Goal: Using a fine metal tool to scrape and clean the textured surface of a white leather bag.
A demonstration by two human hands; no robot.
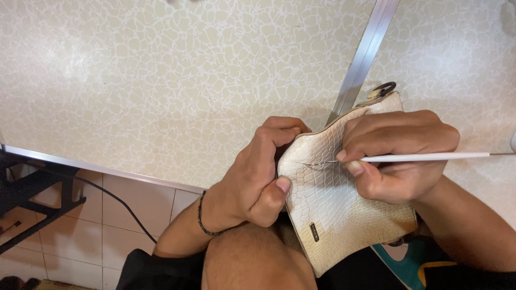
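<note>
Head view: the left hand [257, 171] curls tight around the left edge of a cream scaled bag [336, 207], thumb pressed on its face, forearm rising from below. The right hand [396, 153] lies across the bag's upper right, fingers pinched shut on a thin white brush [424, 157], tip touching the bag between both hands, over the lap beside a table [161, 80].

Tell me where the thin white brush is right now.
In the head view, right of centre: the right hand pinches the thin white brush, tip on the cream scaled bag.
</note>
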